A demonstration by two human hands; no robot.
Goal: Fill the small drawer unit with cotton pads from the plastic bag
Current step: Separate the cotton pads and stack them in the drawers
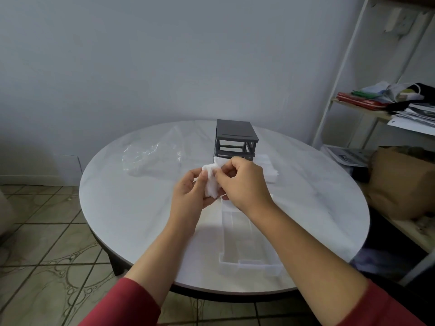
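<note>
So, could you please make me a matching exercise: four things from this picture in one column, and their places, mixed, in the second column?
Things:
1. cotton pads
2. plastic bag
3. grey drawer frame
4. clear drawer

Places:
A. at the near edge of the table
B. pinched between left hand and right hand
C. upright, beyond the hands
D. lying flat, left of the frame

Pairs: 1-B, 2-D, 3-C, 4-A.
</note>
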